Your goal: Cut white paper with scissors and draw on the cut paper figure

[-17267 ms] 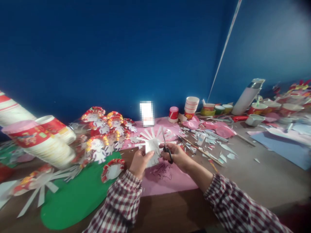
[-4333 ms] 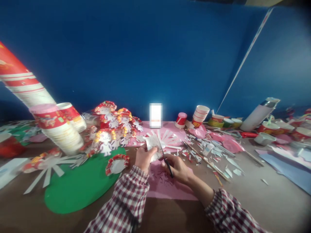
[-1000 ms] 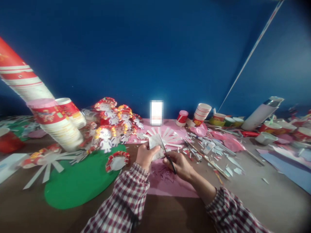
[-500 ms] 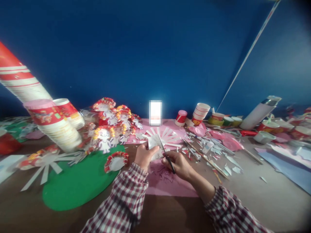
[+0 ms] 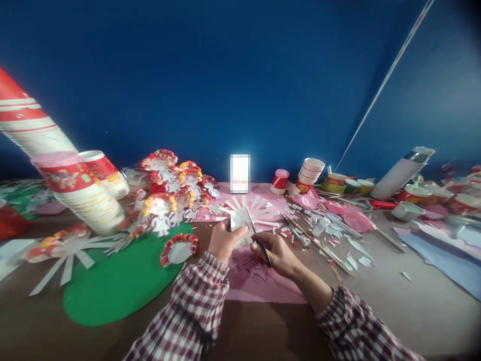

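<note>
My left hand [image 5: 224, 239] pinches a small piece of white paper [image 5: 238, 220] between thumb and fingers, above a pink sheet [image 5: 270, 288]. My right hand [image 5: 277, 253] is closed around a pair of scissors [image 5: 265, 249] with dark handles; the blades point up and left, against the paper. Behind the hands, a paper cup cut into white strips [image 5: 259, 209] lies fanned out on the pink sheet. Small dark clippings [image 5: 253, 265] lie on the sheet below the scissors.
Stacked paper cups [image 5: 93, 200] lean at the left, beside paper dolls [image 5: 160, 210] with red and yellow curls. A green oval sheet [image 5: 120, 286] lies left of my forearm. Paper scraps [image 5: 330, 228] and a thin stick [image 5: 319, 245] lie to the right, with a white thermos [image 5: 398, 175] behind.
The view has shifted very slightly. Both hands keep their places and holds, with the scissors still at the paper.
</note>
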Demonstrator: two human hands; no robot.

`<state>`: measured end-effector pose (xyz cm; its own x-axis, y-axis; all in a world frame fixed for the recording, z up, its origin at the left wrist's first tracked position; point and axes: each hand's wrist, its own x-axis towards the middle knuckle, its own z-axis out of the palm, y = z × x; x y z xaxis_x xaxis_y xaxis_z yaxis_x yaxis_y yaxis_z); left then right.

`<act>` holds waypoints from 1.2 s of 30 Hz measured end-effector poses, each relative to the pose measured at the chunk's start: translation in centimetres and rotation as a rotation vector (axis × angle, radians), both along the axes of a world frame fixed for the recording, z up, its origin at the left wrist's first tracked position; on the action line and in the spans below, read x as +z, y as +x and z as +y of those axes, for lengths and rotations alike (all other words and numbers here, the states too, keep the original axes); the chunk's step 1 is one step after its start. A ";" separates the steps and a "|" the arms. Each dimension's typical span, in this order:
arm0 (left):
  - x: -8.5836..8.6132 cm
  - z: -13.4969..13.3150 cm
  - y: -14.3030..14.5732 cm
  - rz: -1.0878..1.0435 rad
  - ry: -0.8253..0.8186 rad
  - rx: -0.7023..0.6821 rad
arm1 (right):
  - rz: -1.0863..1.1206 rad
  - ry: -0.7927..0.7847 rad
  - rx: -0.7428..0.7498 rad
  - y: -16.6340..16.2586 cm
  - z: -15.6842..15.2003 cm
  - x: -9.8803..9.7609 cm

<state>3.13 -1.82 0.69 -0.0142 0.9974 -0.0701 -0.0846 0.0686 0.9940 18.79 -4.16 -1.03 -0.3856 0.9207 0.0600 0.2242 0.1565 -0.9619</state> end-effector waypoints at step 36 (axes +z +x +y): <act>-0.7 0.5 -0.8 0.109 0.095 -0.101 | 0.017 -0.022 0.015 0.4 0.1 0.1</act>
<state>2.35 -1.32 -0.02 0.0840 0.9962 0.0211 0.0268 -0.0234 0.9994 19.20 -4.02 -0.91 -0.3982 0.9161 0.0462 0.2055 0.1382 -0.9688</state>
